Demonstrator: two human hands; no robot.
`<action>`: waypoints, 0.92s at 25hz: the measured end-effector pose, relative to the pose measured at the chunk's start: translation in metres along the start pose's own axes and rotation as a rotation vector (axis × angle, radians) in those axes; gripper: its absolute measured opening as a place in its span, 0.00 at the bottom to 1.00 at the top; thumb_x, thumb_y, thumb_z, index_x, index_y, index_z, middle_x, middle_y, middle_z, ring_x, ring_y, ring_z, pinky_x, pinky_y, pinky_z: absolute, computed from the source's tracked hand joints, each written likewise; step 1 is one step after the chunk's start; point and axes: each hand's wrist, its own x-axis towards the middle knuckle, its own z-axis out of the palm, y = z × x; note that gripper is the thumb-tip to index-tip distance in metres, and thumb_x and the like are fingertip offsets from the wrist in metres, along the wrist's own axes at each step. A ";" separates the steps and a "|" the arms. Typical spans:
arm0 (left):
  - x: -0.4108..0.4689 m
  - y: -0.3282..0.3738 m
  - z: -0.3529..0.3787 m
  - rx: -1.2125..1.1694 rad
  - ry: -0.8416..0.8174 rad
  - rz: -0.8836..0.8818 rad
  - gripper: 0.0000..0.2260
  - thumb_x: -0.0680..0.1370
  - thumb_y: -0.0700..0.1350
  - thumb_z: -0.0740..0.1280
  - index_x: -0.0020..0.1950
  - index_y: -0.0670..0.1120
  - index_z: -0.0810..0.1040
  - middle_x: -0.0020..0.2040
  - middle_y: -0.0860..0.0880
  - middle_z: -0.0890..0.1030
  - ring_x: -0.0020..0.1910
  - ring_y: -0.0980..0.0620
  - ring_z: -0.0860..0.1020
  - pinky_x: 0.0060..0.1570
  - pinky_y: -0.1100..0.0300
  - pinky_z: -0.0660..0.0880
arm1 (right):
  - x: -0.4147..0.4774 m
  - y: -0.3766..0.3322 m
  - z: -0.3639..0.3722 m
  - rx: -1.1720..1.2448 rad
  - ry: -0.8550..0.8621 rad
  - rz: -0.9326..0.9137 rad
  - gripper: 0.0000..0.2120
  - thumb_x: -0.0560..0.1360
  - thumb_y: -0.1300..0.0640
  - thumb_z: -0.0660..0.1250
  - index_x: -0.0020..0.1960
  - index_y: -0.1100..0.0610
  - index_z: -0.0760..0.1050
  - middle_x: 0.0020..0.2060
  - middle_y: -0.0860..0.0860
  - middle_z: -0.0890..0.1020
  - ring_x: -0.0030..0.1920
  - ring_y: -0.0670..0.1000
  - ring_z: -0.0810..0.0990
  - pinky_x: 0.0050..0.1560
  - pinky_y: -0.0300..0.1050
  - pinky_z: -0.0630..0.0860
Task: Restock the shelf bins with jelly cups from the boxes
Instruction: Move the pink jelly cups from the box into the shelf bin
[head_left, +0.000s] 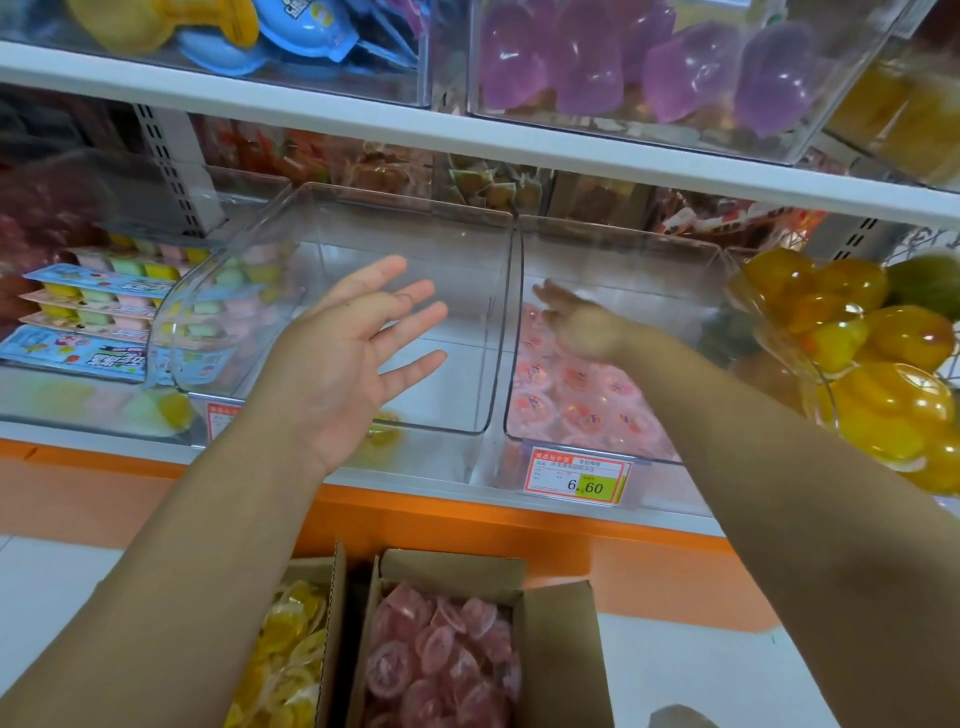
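Two clear shelf bins stand side by side on the middle shelf. The left bin has nothing in it, and my left hand hovers over it with fingers spread and nothing in them. The right bin holds a layer of pink jelly cups. My right hand reaches into that bin above the cups; it is blurred, and its fingers look stretched out. On the floor below stand a cardboard box of pink jelly cups and a box of yellow jelly cups.
A price tag hangs on the right bin's front. Trays of pastel jellies fill the bin at the left, yellow fruit jellies the one at the right. Above, bins hold purple jellies. An orange base runs under the shelf.
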 end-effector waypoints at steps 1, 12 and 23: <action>0.000 -0.001 0.001 0.004 0.000 -0.006 0.17 0.82 0.38 0.60 0.69 0.50 0.73 0.62 0.49 0.82 0.58 0.52 0.82 0.55 0.49 0.80 | -0.006 0.008 -0.013 0.024 0.058 0.064 0.24 0.83 0.61 0.53 0.78 0.55 0.54 0.77 0.53 0.58 0.75 0.54 0.59 0.70 0.39 0.56; -0.004 -0.006 0.012 0.040 -0.028 -0.042 0.15 0.82 0.38 0.62 0.66 0.51 0.74 0.60 0.49 0.82 0.58 0.52 0.82 0.57 0.48 0.79 | -0.028 0.085 -0.005 -0.512 -0.317 0.242 0.28 0.81 0.37 0.43 0.78 0.42 0.40 0.78 0.47 0.40 0.78 0.57 0.41 0.76 0.57 0.43; -0.071 -0.014 -0.019 0.267 -0.122 -0.226 0.08 0.82 0.40 0.61 0.57 0.46 0.79 0.48 0.46 0.85 0.48 0.49 0.85 0.46 0.55 0.82 | -0.155 -0.019 -0.028 0.556 0.488 -0.005 0.14 0.78 0.65 0.57 0.55 0.56 0.78 0.49 0.53 0.82 0.44 0.49 0.79 0.51 0.49 0.78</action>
